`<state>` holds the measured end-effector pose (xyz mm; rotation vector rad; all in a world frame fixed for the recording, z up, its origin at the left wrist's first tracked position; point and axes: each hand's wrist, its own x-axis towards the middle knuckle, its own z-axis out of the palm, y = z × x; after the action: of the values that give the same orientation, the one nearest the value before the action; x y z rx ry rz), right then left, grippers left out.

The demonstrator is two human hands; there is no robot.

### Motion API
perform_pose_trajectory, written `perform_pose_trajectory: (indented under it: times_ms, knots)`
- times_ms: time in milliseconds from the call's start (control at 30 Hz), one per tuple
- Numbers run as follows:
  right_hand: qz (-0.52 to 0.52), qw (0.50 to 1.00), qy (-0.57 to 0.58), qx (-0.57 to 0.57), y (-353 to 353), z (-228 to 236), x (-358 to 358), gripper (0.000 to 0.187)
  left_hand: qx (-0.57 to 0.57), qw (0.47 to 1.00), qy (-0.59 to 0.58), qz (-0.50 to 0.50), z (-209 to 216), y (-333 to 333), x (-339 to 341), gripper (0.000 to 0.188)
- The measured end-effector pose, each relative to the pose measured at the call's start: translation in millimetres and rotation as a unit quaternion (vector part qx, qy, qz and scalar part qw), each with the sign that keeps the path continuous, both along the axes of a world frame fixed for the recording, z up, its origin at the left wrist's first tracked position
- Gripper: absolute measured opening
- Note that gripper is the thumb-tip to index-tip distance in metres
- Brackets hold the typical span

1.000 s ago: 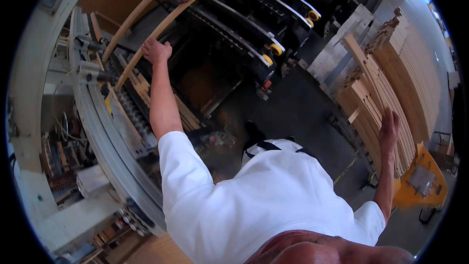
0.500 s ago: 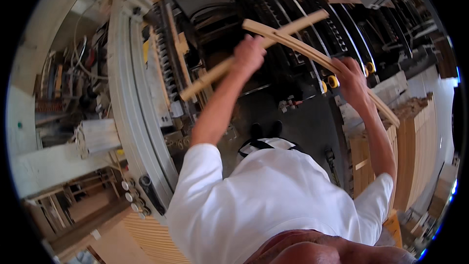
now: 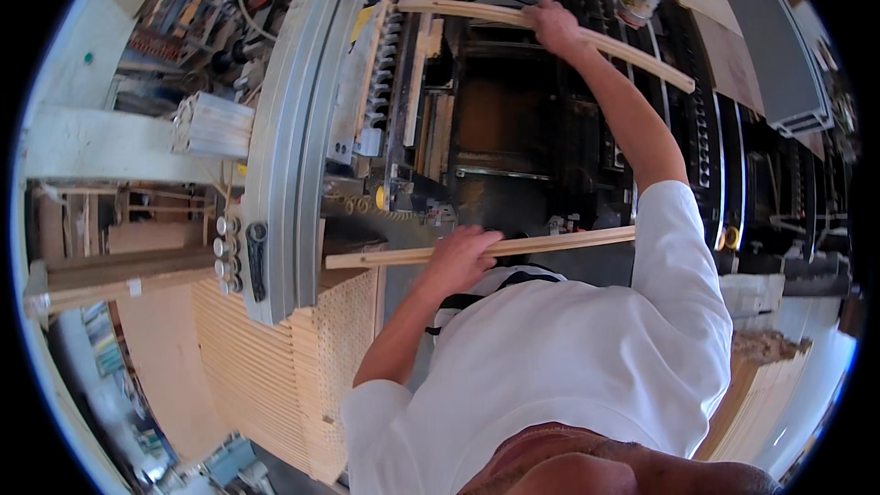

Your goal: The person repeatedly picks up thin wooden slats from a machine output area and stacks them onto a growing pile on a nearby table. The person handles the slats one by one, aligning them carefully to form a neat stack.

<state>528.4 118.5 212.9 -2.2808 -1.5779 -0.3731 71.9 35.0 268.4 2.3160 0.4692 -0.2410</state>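
Observation:
Close in front of my body, my left hand [image 3: 463, 259] is closed round a long pale wooden strip [image 3: 555, 244], which lies roughly crosswise and passes behind my right upper arm's sleeve at its right end. Farther out, my reaching right hand [image 3: 555, 27] grips a second wooden strip [image 3: 637, 57] near its middle. That strip spans the dark machine bed [image 3: 504, 119], its left end by a row of dark toothed parts [image 3: 383, 55] and its right end slanting nearer to me. Whether it rests on the machine or hangs just above it, I cannot tell.
A thick grey metal beam [image 3: 298, 128] runs along the left, with a black wrench-like tool [image 3: 258, 261] on it. A large stack of wooden strips [image 3: 266, 357] stands at lower left, another stack [image 3: 756, 403] at right. A grey metal housing [image 3: 770, 37] is at far right.
The two strips, crossed before, are now apart. My left hand has drawn its strip close to my body; my right hand has carried the other forward and left over the machine. My view has turned left.

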Motion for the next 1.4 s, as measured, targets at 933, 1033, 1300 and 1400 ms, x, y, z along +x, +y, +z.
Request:
perform_pose_trajectory:
  times_ms: [933,1033,1300,1400]
  knots:
    - [-0.056,0.991,0.037,-0.115,48,17,22,0.029,-0.182,0.792,0.084,0.577,41,-126,-261,0.042]
    - [-0.108,0.982,0.051,-0.143,52,26,10,0.050,-0.246,0.741,0.033,0.624,44,-154,-320,0.047]
    - [0.051,0.956,0.252,0.142,36,4,-76,0.041,-0.206,0.692,-0.038,0.690,60,-201,-491,0.035]
    - [0.169,0.894,0.373,0.184,-11,15,-211,0.027,-0.169,0.648,-0.161,0.725,56,-168,-521,0.028]
